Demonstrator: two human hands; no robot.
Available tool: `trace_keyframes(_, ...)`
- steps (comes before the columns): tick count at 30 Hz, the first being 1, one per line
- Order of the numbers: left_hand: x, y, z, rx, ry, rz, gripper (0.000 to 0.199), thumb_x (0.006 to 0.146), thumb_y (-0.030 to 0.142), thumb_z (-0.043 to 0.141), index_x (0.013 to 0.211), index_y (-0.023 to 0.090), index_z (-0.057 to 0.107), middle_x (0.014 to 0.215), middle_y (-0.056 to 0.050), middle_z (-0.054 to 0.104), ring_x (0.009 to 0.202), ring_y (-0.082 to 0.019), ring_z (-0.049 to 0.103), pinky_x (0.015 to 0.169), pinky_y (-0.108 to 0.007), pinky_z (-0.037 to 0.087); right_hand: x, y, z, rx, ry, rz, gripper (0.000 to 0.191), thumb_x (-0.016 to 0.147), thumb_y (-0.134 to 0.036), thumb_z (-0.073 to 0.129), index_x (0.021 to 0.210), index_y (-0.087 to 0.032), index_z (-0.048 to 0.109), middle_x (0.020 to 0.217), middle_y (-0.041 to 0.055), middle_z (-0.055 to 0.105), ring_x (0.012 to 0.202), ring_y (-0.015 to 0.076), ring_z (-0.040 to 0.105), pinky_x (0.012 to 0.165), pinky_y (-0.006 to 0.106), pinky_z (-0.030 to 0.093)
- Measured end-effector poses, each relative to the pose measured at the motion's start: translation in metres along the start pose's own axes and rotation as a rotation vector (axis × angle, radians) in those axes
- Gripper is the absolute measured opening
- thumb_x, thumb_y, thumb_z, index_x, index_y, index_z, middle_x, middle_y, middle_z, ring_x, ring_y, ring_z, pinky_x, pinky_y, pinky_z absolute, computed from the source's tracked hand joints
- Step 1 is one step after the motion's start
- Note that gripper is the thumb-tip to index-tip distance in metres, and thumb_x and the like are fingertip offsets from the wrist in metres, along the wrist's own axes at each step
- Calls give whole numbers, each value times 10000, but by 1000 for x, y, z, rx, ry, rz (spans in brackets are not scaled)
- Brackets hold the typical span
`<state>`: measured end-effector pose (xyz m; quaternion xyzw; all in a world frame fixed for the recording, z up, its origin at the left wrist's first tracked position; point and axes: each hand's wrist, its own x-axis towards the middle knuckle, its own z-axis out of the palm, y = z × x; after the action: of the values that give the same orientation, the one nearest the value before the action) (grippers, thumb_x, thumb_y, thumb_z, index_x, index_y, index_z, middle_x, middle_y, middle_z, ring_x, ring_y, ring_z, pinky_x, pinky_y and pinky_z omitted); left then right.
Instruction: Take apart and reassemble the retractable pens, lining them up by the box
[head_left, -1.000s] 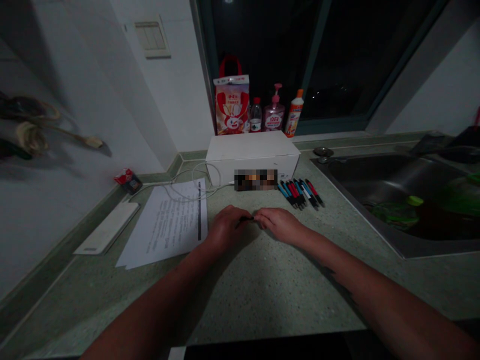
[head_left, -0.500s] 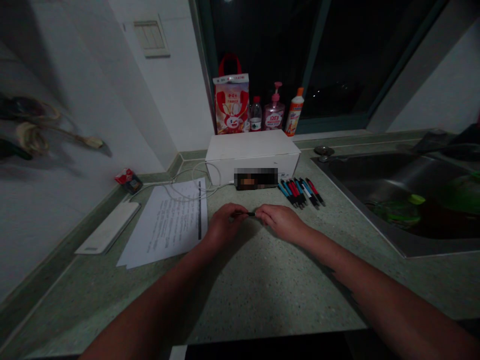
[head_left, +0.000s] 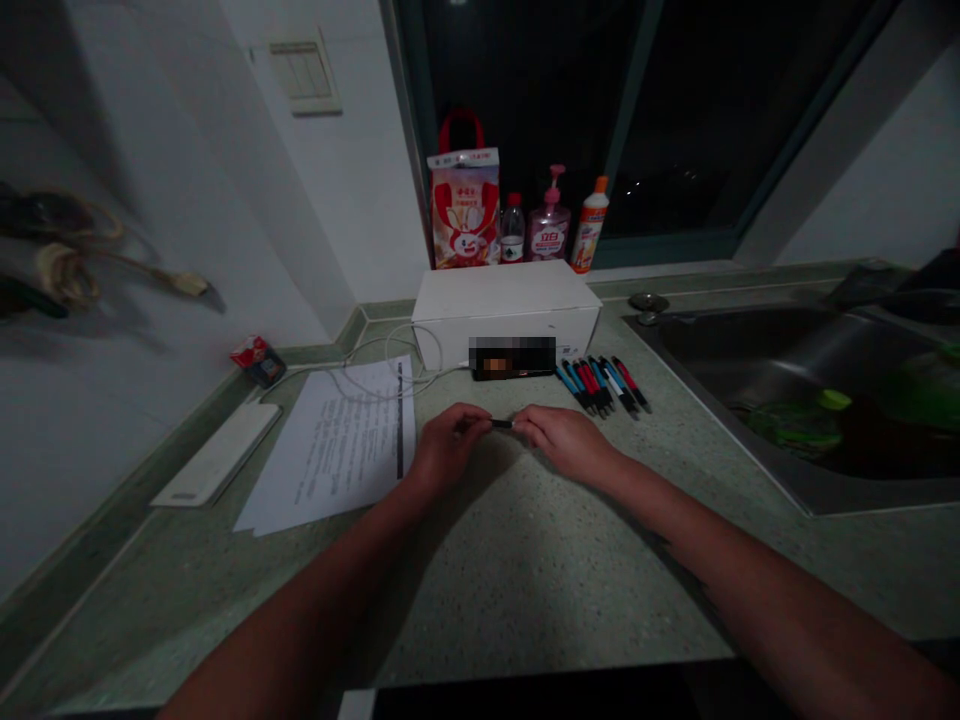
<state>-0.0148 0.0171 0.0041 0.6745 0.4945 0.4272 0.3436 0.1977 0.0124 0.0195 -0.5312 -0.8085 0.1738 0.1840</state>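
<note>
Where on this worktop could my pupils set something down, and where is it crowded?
Bare counter lies between the left arm and right arm, down to the near edge, and between the right arm and the sink. It is crowded along the white box, where a dark device and pens sit, and at left, under papers.

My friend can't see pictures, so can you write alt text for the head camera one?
A person's left hand and right hand hold a thin dark object between them over a speckled green counter. Behind them a phone-like device stands before a white box, beside blue and red pens. Printed papers lie at left, a metal sink at right.
</note>
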Motion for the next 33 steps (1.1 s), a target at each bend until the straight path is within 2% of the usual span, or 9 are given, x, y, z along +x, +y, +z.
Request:
trace_keyframes(2,0,0,0,-14,16,18,142,816,293,687,933,215,706,913,-27,768,831,-189,709,796,-330,564,0,0,-1,4,2,4,230,1029,-290,495,1025,-217,714,861,41,742,811,196,666,714,282,400)
trace_keyframes(6,0,-1,0,-63,-17,-49,171,884,358,622,900,206,698,775,-21,746,740,-188,704,723,-327,566,0,0,-2,-23,1,1,238,1037,-313,493,1032,-220,712,906,48,750,841,202,671,728,288,404)
trace_keyframes(10,1,-1,0,-42,1,24,84,813,267,687,877,217,710,904,-26,768,849,-192,714,817,-340,569,0,1,0,-40,6,-17,246,1041,-334,490,1049,-226,711,957,57,758,870,205,674,735,291,408)
trace_keyframes(14,0,-1,1,-85,-36,-34,147,861,318,660,947,205,698,816,-23,758,765,-184,715,721,-314,570,0,0,0,-69,2,-30,251,1042,-352,495,1062,-231,713,993,68,762,899,212,680,744,295,418)
trace_keyframes(19,-1,-2,1,-54,-31,7,137,820,293,699,925,205,700,895,-33,769,813,-184,717,766,-321,569,-1,-2,-2,-65,-6,-27,238,1040,-344,507,1083,-228,711,1002,62,762,912,216,684,754,299,429)
trace_keyframes(23,0,-1,1,-77,-50,-51,125,860,319,657,878,201,695,790,-21,755,754,-179,711,736,-316,569,-1,0,-1,-80,7,-31,240,1040,-355,512,1071,-227,713,1006,62,761,916,215,683,751,298,423)
trace_keyframes(26,1,0,1,-56,-17,-16,85,801,258,707,868,206,700,861,-23,766,816,-181,717,788,-318,566,-1,-1,-1,-83,8,-33,238,1038,-357,514,1073,-233,714,997,63,762,911,215,683,746,299,423)
trace_keyframes(30,0,1,1,-72,-46,-61,139,870,339,651,865,206,692,769,-20,750,727,-182,708,709,-317,570,-1,-3,-1,-98,1,-38,238,1036,-357,520,1066,-230,719,1002,71,762,921,223,685,754,307,426)
trace_keyframes(33,0,1,1,-27,-45,-4,84,821,288,694,843,207,705,849,-33,769,794,-190,717,778,-334,574,-1,-2,0,-92,1,-47,236,1037,-355,520,1066,-231,719,995,65,761,922,221,685,752,305,427)
